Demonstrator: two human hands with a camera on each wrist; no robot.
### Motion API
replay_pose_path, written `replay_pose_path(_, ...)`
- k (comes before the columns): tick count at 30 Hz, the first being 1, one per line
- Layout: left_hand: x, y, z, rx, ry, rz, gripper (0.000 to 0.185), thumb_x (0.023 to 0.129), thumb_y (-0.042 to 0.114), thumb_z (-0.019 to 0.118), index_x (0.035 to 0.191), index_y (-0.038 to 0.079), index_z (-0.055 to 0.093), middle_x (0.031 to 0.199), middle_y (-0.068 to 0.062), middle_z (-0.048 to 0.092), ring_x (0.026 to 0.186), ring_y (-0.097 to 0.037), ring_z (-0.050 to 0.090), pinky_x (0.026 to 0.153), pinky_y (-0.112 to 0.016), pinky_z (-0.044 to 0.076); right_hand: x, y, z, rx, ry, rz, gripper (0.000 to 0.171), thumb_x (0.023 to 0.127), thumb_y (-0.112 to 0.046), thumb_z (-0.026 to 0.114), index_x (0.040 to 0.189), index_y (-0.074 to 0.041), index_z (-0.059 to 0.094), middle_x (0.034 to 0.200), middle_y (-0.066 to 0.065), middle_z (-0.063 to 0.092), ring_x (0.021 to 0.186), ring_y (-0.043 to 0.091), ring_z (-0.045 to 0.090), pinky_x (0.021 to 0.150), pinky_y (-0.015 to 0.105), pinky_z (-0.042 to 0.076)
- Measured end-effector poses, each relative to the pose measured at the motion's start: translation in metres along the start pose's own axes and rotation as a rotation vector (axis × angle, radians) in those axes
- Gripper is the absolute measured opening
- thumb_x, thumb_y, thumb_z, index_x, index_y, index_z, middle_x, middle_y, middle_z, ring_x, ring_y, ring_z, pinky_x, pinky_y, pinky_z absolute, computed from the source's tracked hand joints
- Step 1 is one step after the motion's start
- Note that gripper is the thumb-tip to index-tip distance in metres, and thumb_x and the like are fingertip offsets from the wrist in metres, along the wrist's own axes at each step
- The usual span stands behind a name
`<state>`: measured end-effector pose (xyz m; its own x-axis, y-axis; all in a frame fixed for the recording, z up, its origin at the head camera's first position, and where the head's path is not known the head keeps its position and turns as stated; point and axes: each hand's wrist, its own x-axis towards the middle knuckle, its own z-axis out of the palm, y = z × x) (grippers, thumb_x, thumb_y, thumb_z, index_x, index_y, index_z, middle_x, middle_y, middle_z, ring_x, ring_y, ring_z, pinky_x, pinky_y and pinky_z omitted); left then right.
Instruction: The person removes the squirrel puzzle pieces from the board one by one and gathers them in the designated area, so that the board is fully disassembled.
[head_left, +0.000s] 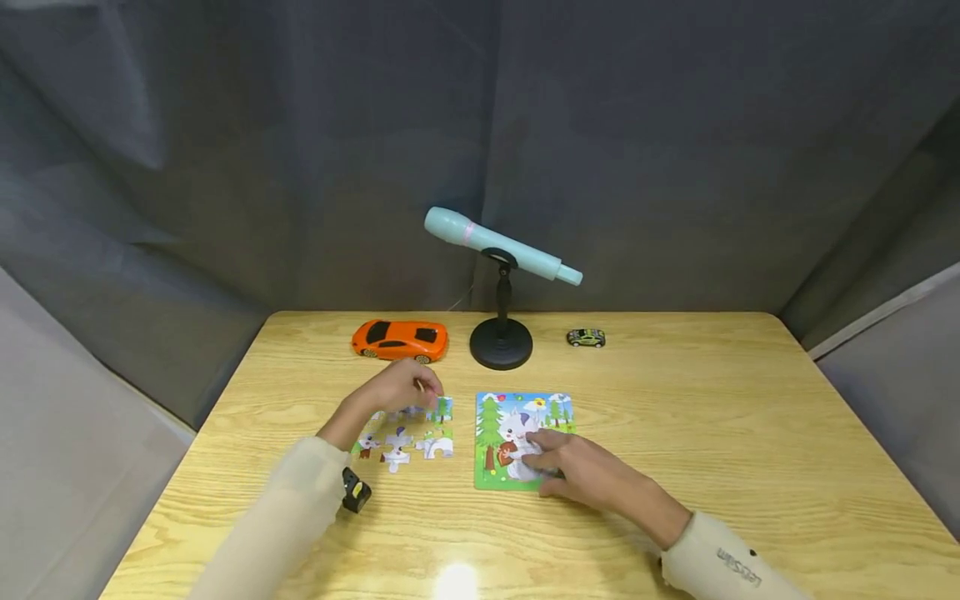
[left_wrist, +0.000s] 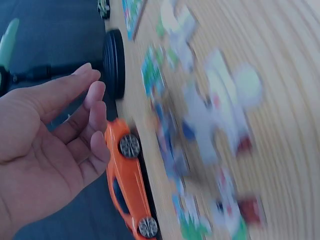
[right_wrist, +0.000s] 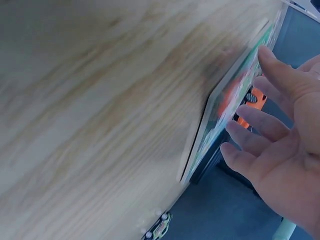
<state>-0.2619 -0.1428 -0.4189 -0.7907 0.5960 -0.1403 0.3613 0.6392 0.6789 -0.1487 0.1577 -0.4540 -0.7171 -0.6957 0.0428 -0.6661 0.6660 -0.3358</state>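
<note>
My left hand point(head_left: 399, 385) hovers over the loose puzzle pieces point(head_left: 438, 447), its fingers loosely bent with nothing between them. In the left wrist view, the pieces with white animal and green tree parts point(left_wrist: 231, 102) lie scattered on the wood below the fingers. A square puzzle board point(head_left: 489, 417) with a white animal, trees and green ground lies to the right of the pieces. Over its right side reaches my right hand point(head_left: 588, 471), covering part of the picture. The right wrist view shows this hand's relaxed, spread fingers point(right_wrist: 250, 140) close to the board.
Behind the pieces stands an orange toy car point(head_left: 401, 340). A light-blue toy microphone point(head_left: 517, 252) rests on a black round-based stand point(head_left: 501, 343). A tiny patterned car point(head_left: 586, 337) sits farther right. Dark cloth point(head_left: 637, 167) hangs behind the wooden table point(head_left: 712, 400).
</note>
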Motion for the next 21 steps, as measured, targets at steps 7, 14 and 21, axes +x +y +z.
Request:
replay_pose_path(7,0.020,0.022,0.021,-0.038,-0.047,0.020,0.015,0.077,0.004,0.066,0.092,0.001,0.064,0.077,-0.004,0.059,0.067,-0.016,0.054,0.060,-0.027,0.045,-0.014,0.012,-0.006,0.000,0.018,0.063,0.053,0.073,-0.033,0.069,0.117,-0.007,0.057,0.130,0.014,0.043,0.120,0.032,0.037,0.092,0.041,0.035)
replay_pose_path(14,0.035,0.039,0.044,-0.087,-0.121,-0.001,0.021,0.077,0.004,0.065,0.098,0.001,0.063,0.079,-0.004,0.060,0.069,-0.020,0.057,0.056,-0.028,0.044,-0.025,0.023,-0.010,0.007,0.027,0.143,0.067,0.070,-0.040,0.070,0.123,-0.005,0.051,0.134,0.012,0.038,0.123,0.030,0.032,0.094,0.043,0.033)
replay_pose_path(21,0.043,0.057,0.069,-0.102,-0.149,0.015,0.023,0.076,0.009,0.069,0.098,0.004,0.063,0.081,-0.002,0.060,0.067,-0.015,0.056,0.055,-0.023,0.041,-0.031,0.032,-0.011,0.039,0.023,0.220,0.070,0.069,-0.039,0.072,0.124,-0.004,0.049,0.136,0.013,0.035,0.125,0.030,0.030,0.095,0.044,0.030)
